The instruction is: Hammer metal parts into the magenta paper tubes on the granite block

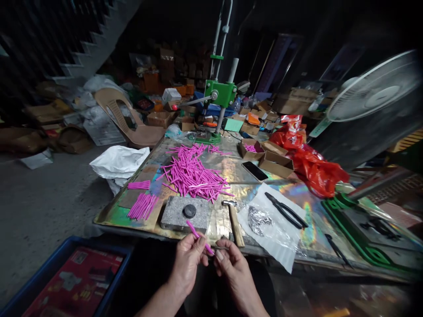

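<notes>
My left hand [187, 260] pinches a thin pink stick [193, 228] at the table's front edge. The stick slants, its far end toward the stone block [173, 210] and its near end toward my right hand [234, 266]. My right hand's thumb and fingers are pressed together by that near end; whatever they grip is too small to make out. On the block rests a round black disc [189, 211]. A hammer with a wooden handle [236, 226] lies to its right. Behind the block spreads a large heap of pink sticks [194, 176].
Left of the block lie two sorted bundles of pink sticks [142, 207]. To the right are pliers [286, 210] on white sheeting, a phone [254, 171], small cardboard boxes [276, 164] and a red bag [317, 174]. A green press [220, 93] stands behind; a fan [376, 90] is at right.
</notes>
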The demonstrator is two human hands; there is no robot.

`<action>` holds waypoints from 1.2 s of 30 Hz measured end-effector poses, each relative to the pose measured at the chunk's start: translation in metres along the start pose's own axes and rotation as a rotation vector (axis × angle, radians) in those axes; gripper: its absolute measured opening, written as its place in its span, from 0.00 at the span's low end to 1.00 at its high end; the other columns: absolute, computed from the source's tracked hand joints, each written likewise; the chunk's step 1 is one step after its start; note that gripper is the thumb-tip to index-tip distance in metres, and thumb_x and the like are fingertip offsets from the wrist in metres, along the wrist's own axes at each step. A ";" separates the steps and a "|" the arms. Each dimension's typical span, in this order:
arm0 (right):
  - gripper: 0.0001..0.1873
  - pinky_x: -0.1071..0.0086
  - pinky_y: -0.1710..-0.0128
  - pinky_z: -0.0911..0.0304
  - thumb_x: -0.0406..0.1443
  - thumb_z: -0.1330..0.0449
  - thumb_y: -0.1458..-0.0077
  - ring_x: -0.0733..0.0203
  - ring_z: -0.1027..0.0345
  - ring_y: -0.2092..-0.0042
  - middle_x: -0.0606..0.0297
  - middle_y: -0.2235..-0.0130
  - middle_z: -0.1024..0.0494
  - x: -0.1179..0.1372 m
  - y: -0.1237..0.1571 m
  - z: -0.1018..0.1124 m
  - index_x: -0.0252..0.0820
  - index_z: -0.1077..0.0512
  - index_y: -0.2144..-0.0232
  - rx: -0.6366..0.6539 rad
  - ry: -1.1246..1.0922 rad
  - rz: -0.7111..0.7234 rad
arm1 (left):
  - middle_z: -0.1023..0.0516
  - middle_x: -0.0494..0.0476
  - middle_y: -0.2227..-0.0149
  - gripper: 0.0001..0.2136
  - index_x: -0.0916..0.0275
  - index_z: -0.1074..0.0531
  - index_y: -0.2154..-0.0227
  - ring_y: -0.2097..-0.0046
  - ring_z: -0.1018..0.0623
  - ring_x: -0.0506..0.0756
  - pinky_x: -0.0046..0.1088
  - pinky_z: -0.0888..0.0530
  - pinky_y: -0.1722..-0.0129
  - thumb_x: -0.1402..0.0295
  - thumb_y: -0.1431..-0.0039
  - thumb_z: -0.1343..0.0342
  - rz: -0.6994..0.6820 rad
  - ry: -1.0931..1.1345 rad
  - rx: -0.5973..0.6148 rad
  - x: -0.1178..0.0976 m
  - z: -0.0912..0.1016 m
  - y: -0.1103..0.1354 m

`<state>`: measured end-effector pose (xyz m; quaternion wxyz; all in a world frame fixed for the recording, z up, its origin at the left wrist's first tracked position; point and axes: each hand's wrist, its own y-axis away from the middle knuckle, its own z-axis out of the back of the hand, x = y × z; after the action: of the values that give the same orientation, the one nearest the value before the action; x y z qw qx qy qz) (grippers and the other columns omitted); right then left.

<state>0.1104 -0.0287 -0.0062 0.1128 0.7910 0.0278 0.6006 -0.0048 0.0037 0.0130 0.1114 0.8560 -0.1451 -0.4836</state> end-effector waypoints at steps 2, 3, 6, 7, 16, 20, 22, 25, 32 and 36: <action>0.21 0.75 0.80 0.50 0.49 0.39 0.56 0.69 0.47 0.78 0.72 0.80 0.37 -0.002 0.000 0.002 0.38 0.34 0.67 -0.018 -0.004 -0.016 | 0.29 0.50 0.82 0.14 0.66 0.31 0.78 0.79 0.31 0.47 0.18 0.39 0.84 0.60 0.61 0.37 -0.020 0.011 -0.033 -0.005 0.004 -0.005; 0.21 0.75 0.80 0.50 0.49 0.39 0.56 0.69 0.47 0.79 0.72 0.80 0.37 -0.003 0.001 0.003 0.39 0.34 0.67 -0.030 -0.016 -0.023 | 0.29 0.50 0.82 0.14 0.66 0.32 0.78 0.79 0.31 0.47 0.18 0.39 0.84 0.61 0.61 0.37 -0.044 0.011 -0.060 -0.008 0.006 -0.010; 0.20 0.76 0.83 0.53 0.49 0.39 0.56 0.70 0.49 0.81 0.73 0.81 0.38 -0.007 0.002 0.009 0.40 0.34 0.69 -0.053 -0.055 -0.056 | 0.29 0.49 0.82 0.13 0.65 0.32 0.78 0.80 0.32 0.46 0.19 0.39 0.84 0.61 0.61 0.37 -0.165 -0.037 -0.134 -0.020 0.017 -0.027; 0.20 0.76 0.84 0.54 0.49 0.39 0.57 0.70 0.49 0.81 0.73 0.81 0.37 -0.009 0.002 0.011 0.40 0.34 0.69 -0.059 -0.061 -0.069 | 0.29 0.48 0.82 0.12 0.65 0.32 0.78 0.81 0.32 0.46 0.19 0.39 0.84 0.62 0.61 0.38 -0.216 -0.070 -0.154 -0.025 0.021 -0.034; 0.24 0.75 0.84 0.52 0.52 0.36 0.64 0.71 0.48 0.83 0.70 0.83 0.35 -0.015 0.003 0.022 0.39 0.31 0.72 -0.134 -0.055 -0.111 | 0.29 0.46 0.85 0.07 0.63 0.31 0.80 0.85 0.36 0.45 0.20 0.38 0.82 0.65 0.58 0.41 -0.496 -0.342 -0.213 -0.046 0.034 -0.071; 0.24 0.75 0.84 0.51 0.52 0.36 0.65 0.70 0.48 0.82 0.70 0.84 0.35 -0.013 0.004 0.024 0.38 0.31 0.73 -0.137 -0.030 -0.123 | 0.29 0.46 0.84 0.05 0.63 0.30 0.80 0.84 0.36 0.45 0.20 0.37 0.82 0.67 0.57 0.42 -0.516 -0.398 -0.203 -0.042 0.036 -0.075; 0.24 0.75 0.84 0.51 0.52 0.36 0.66 0.70 0.48 0.82 0.70 0.84 0.36 -0.014 0.005 0.025 0.38 0.31 0.74 -0.147 -0.025 -0.125 | 0.29 0.46 0.85 0.04 0.63 0.30 0.80 0.84 0.35 0.46 0.20 0.37 0.81 0.68 0.57 0.43 -0.521 -0.418 -0.200 -0.041 0.036 -0.075; 0.23 0.75 0.83 0.50 0.51 0.36 0.64 0.70 0.47 0.82 0.71 0.83 0.36 -0.019 0.005 0.028 0.39 0.31 0.74 -0.150 -0.035 -0.127 | 0.29 0.46 0.85 0.04 0.63 0.30 0.81 0.84 0.35 0.46 0.20 0.37 0.82 0.68 0.57 0.43 -0.520 -0.431 -0.201 -0.042 0.035 -0.074; 0.22 0.75 0.82 0.49 0.51 0.38 0.60 0.69 0.46 0.81 0.70 0.82 0.35 -0.028 0.004 0.034 0.38 0.31 0.71 -0.102 -0.011 -0.132 | 0.28 0.47 0.83 0.04 0.63 0.30 0.81 0.84 0.34 0.46 0.20 0.35 0.83 0.68 0.58 0.43 -0.528 -0.446 -0.210 -0.043 0.031 -0.074; 0.21 0.75 0.81 0.49 0.50 0.38 0.58 0.69 0.46 0.80 0.71 0.81 0.35 -0.026 0.005 0.034 0.38 0.32 0.72 -0.113 -0.002 -0.148 | 0.28 0.48 0.83 0.04 0.63 0.30 0.81 0.82 0.32 0.47 0.20 0.33 0.82 0.68 0.57 0.44 -0.566 -0.498 -0.197 -0.040 0.034 -0.075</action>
<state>0.1353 -0.0435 -0.0387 0.2013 0.7797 0.0521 0.5906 -0.0436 0.0863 0.0028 0.0167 0.7039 0.1211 -0.6997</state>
